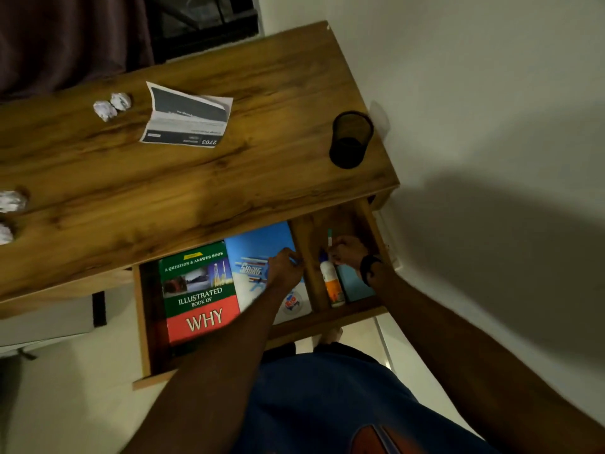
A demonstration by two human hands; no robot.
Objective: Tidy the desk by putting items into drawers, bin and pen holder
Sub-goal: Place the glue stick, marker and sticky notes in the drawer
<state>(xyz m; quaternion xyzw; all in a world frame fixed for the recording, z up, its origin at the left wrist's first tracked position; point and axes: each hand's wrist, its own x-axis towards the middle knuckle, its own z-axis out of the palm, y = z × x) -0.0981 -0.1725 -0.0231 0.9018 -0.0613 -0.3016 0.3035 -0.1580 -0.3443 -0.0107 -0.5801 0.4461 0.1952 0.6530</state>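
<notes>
Two hands reach into the open drawer [327, 317] under the near right end of the wooden bench [196, 178]. The left hand [284, 268] lies with curled fingers on the blue book [258, 244], right against the wooden divider [307, 267]; whether it grips anything cannot be told. The right hand [348, 250], a dark band at its wrist, pinches a slim pen [330, 238] in the narrow right compartment, its tip pointing toward the bench edge. Just beside that hand a glue bottle [332, 285] lies along the divider, leaving little free width in the compartment.

In the wide compartment the green and red book [199, 293] sits beside the blue one, with a dark strip of free space at its left wall. The bench top overhangs the back of the drawer and hides the far ends of both books.

On top, the black mesh pen holder [351, 139] stands near the right edge, close to the wall [474, 93]. A folded leaflet [186, 117] and two crumpled paper balls [112, 105] lie well apart from it toward the far side. Two more paper balls [9, 208] are cut off at the left border. The forearms hide part of the drawer front.
</notes>
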